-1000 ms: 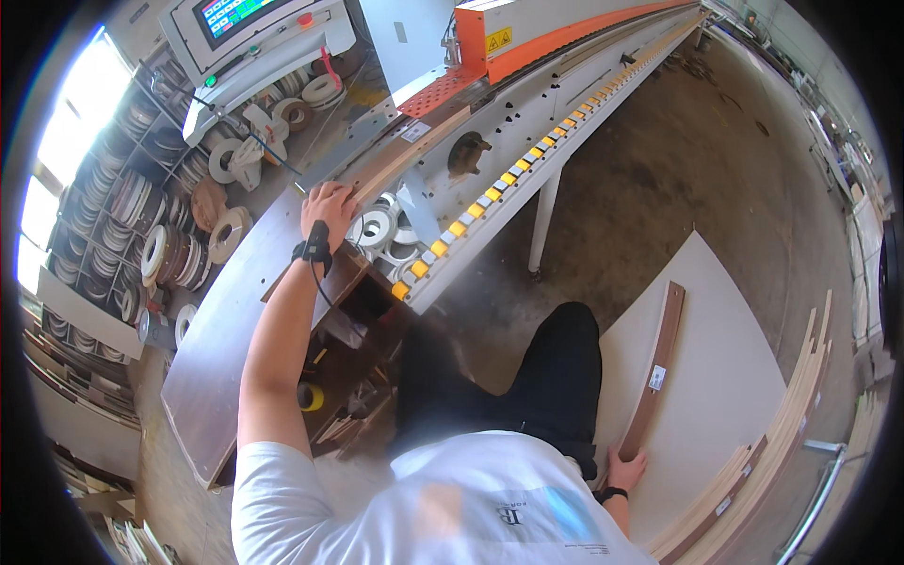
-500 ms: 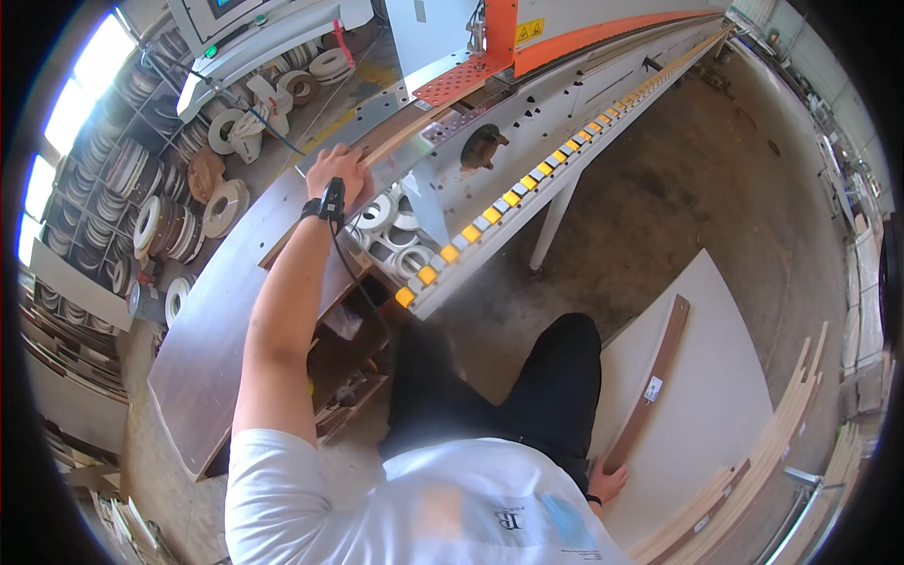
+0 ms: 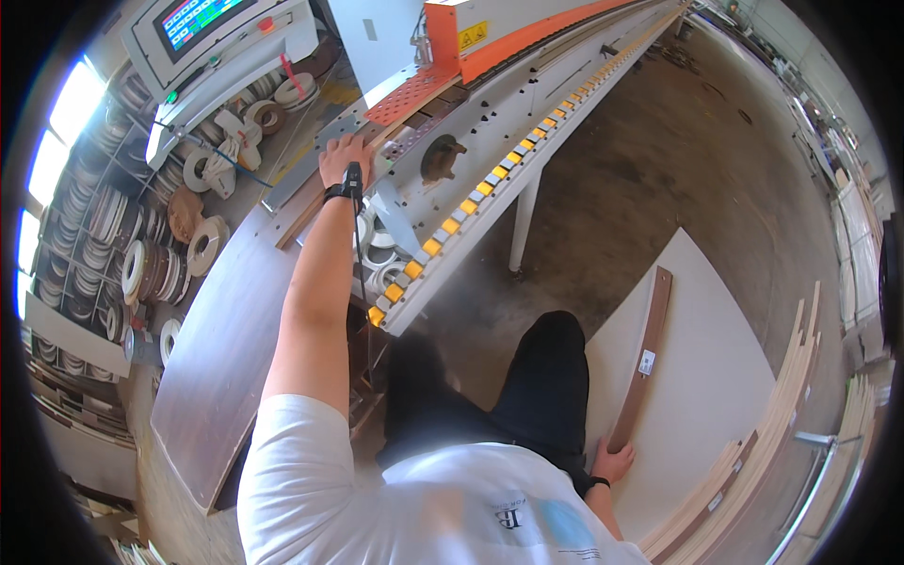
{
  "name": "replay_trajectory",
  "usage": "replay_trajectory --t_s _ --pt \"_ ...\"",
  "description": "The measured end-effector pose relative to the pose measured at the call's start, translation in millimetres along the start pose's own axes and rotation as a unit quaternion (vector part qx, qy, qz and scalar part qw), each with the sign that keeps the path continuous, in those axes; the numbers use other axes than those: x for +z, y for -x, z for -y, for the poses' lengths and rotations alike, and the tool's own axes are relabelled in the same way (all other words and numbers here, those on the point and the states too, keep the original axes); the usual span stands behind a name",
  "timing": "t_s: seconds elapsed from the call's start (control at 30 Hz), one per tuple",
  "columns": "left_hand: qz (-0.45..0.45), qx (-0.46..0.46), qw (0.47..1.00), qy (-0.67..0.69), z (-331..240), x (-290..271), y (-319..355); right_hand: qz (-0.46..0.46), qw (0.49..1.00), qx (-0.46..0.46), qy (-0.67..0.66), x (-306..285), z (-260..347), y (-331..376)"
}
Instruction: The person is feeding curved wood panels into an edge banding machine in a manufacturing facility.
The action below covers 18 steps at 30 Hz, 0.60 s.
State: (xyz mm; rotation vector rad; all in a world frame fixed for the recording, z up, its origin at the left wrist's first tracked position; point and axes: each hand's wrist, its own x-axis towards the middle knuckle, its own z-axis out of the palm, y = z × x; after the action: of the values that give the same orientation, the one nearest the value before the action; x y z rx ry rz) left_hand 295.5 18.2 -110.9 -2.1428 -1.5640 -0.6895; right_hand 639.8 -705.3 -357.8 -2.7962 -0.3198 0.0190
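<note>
My left hand (image 3: 346, 162) is stretched forward, its fingers curled over a narrow wooden strip (image 3: 303, 224) lying along the infeed of a long machine (image 3: 490, 113). The strip's near end sticks out behind my wrist, over the brown table (image 3: 221, 348). Low on my right, my right hand (image 3: 612, 463) grips the near end of a brown strip (image 3: 642, 379) that bears a small white label. That strip lies along a large pale panel (image 3: 716, 348). The fingertips of my right hand are partly hidden.
A control panel with a lit screen (image 3: 200, 24) stands at the far left. Rolls of edge banding (image 3: 207, 247) fill racks and floor there. Yellow and grey rollers (image 3: 452, 226) line the machine's side. Pale strips (image 3: 767, 461) are stacked at right.
My left hand has moved forward with the wooden strip, my arm straighter. My view has shifted, showing more of the control panel. My right hand stays at the brown strip's end.
</note>
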Motion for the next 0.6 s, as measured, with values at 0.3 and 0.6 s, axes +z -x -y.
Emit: replay_trajectory --t_s 0.3,0.6 --pt "0.054 0.037 0.998 -0.005 6 -17 17 -0.004 1.0 0.005 0.006 6 -16 -3" --pt "0.037 0.01 0.999 0.013 22 -31 55 -0.012 0.999 0.03 -0.012 -13 2 -1"
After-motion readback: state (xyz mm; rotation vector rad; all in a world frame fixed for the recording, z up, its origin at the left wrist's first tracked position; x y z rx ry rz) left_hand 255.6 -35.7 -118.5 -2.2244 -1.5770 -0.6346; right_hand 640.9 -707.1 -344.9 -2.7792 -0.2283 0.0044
